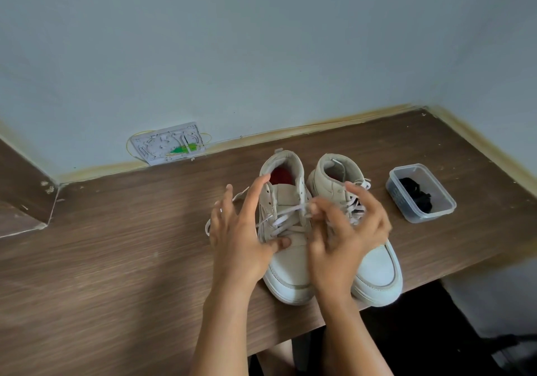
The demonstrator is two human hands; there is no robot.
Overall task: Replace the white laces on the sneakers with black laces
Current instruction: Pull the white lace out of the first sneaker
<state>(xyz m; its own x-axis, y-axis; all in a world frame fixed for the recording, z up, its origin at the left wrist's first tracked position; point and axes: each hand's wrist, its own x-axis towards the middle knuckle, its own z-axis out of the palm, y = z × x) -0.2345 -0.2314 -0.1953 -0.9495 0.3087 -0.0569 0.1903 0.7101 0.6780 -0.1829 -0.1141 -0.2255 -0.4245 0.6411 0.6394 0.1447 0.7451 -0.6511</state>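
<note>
Unlacing the left sneaker (pixel 286 230): right hand (pixel 345 230) pinching its white lace (pixel 286 216), left hand (pixel 238 230) spread open, steadying; next, likely drawing lace from eyelets; black laces (pixel 417 195) waiting in tub (pixel 406 201), far right.

I see two pale sneakers (pixel 334 230) side by side on the wooden desk (pixel 116 259). My left hand (pixel 241 230) steadies the left sneaker (pixel 287 245), thumb on its tongue. My right hand (pixel 345 230) pinches its white lace (pixel 287 214). Black laces (pixel 417 194) sit in a clear tub (pixel 421 192) to the right.
</note>
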